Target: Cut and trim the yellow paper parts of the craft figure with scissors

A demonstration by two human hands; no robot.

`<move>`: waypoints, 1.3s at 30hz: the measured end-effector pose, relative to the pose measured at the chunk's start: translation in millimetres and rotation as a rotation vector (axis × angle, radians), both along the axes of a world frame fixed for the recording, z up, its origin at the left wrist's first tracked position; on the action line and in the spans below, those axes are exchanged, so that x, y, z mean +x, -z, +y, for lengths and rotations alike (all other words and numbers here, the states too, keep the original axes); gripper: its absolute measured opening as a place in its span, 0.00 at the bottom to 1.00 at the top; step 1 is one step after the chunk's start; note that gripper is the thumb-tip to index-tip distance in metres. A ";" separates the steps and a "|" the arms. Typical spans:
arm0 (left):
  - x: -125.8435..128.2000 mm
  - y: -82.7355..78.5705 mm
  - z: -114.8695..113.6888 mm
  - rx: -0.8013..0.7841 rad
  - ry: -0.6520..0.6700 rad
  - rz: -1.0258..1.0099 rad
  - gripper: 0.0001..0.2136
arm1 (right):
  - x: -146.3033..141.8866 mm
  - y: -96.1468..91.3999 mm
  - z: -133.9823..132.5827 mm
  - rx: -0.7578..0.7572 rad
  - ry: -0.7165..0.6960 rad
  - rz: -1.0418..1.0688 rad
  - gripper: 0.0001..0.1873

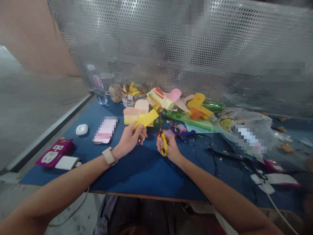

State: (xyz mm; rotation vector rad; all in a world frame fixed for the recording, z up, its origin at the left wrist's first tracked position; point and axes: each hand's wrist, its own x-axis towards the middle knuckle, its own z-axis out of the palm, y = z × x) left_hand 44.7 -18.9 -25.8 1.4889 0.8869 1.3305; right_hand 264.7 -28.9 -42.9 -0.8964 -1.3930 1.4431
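Head view: the left hand (133,135) pinches a yellow strip (149,118) between thumb and fingers, its free end slanting up toward the far right. The right hand (168,145) is closed around the yellow handles of the scissors (164,147), whose dark blades (161,123) point to the far side. Their tip stands at the strip's right end, though from this angle I cannot tell whether they touch. Both hands are above the middle of the blue table (146,179), and a pale band (109,156) circles the left wrist.

Just beyond the left hand lie beige cutouts (141,107). Right of the blades, a blue tool (187,134) lies among scraps. Farther off, a pink cutout (174,94) and an orange one (199,107) are heaped near a green bottle (212,105).

To the left of the left hand are a phone (105,130) and a small white case (81,130); nearer, a purple box (55,153) sits beside a white charger (67,162). At the far left a clear bottle (99,88) stands upright, next to a jar (115,93) and a basket (129,101) of yellow scraps.

On the right, a plastic bag (256,117) lies crumpled. Metal mesh (146,70) rises behind the table.
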 end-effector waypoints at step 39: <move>-1.4 -7.3 -2.3 0.008 -0.079 -0.040 0.29 | 6.7 9.2 1.2 0.078 0.007 -0.302 0.43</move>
